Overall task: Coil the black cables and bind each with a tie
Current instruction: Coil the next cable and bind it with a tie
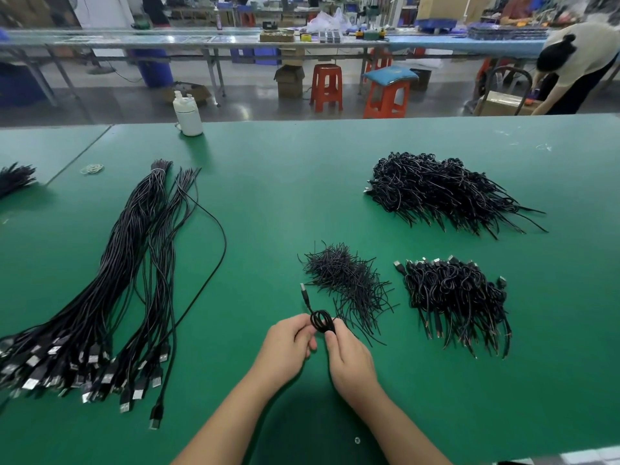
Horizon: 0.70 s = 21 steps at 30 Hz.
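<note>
At the left edge of the bench [302, 196] we are keeping the uncoiled black cables [110, 297] laid straight, plugs toward the near edge. Near the middle of the near edge, we are holding one small coil [322, 321] between both hands: the left hand [285, 347] is pinching its left side, the right hand [349, 357] its right, fingers clamped on the loops. We are keeping the loops flat and even while drawing a tie from the tie pile [345, 280] just beyond. Finished coils [453, 297] are stacking toward the right edge. We are reading no labels or writing anywhere.
</note>
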Tool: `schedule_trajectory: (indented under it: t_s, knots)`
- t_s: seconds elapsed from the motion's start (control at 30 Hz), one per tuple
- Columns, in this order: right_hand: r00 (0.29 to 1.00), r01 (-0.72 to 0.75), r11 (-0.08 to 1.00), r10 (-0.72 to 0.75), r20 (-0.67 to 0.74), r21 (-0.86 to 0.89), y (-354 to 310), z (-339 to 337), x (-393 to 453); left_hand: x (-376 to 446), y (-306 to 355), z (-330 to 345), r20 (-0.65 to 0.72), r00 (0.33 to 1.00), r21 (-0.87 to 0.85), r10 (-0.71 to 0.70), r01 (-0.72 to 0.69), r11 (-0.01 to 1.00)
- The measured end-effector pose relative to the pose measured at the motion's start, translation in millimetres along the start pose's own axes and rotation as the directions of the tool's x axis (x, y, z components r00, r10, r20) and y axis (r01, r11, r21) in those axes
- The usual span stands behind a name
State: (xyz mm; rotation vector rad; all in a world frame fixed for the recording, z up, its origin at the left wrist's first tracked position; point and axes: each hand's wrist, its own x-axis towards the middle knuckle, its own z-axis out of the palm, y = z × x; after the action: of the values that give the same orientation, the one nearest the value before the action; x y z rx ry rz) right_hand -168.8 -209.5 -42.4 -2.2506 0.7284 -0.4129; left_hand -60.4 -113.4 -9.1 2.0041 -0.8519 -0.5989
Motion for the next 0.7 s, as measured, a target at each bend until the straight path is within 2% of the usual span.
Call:
schedule_trajectory:
  t_s: [0.13, 0.2, 0.27, 0.3, 0.37, 0.4, 0.47, 0.53, 0.57, 0.63, 0.7]
  knots:
    - [0.998, -0.029, 0.998, 0.032, -0.050, 0.059, -1.3, 0.7, -0.1, -5.6, 5.2, 3.9, 0.003, 1.000, 0.022, -0.017, 0.017, 1.000]
    - [0.996, -0.063, 0.993, 0.069, -0.061, 0.096, -2.2, 0.7, 1.3, -10.7, 4.9, 4.3, 0.006, 0.999, 0.214, 0.036, -0.037, 0.976]
    - [0.994, -0.092, 0.987, 0.099, -0.048, 0.131, -2.6, -0.9, 2.0, -16.2, 5.3, 1.2, -0.018, 0.978, 0.539, 0.207, -0.165, 0.826]
    - [0.995, -0.090, 0.985, 0.097, -0.036, 0.148, -2.6, -2.0, 2.1, -18.0, 4.8, -0.5, -0.022, 0.935, 0.656, 0.355, -0.254, 0.711]
    - [0.995, -0.096, 0.978, 0.098, -0.001, 0.188, -2.5, -3.8, 3.3, -19.7, 2.1, -4.2, 0.035, 0.762, 0.765, 0.646, -0.436, 0.473]
    - [0.994, -0.112, 0.973, 0.109, 0.025, 0.202, -3.0, -5.0, 4.8, -18.8, 1.3, -6.3, 0.057, 0.677, 0.777, 0.734, -0.492, 0.393]
    - [0.989, -0.130, 0.961, 0.110, 0.096, 0.245, -1.9, -8.3, 8.0, -13.8, 2.5, -10.6, 0.107, 0.592, 0.753, 0.799, -0.572, 0.324]
    - [0.979, -0.154, 0.931, 0.098, 0.181, 0.329, -1.8, -11.9, 9.8, -7.9, 5.8, -13.3, 0.160, 0.564, 0.709, 0.810, -0.636, 0.303]
    - [0.973, -0.170, 0.915, 0.096, 0.210, 0.367, -1.1, -13.8, 10.6, -5.0, 8.7, -14.1, 0.184, 0.573, 0.689, 0.799, -0.654, 0.311]
    - [0.965, -0.200, 0.887, 0.104, 0.242, 0.417, -2.0, -17.5, 11.1, -0.8, 14.5, -14.3, 0.194, 0.632, 0.664, 0.750, -0.648, 0.374]
    - [0.959, -0.223, 0.882, 0.121, 0.257, 0.415, -2.9, -18.8, 10.6, 0.5, 16.8, -12.6, 0.137, 0.734, 0.611, 0.666, -0.592, 0.526]
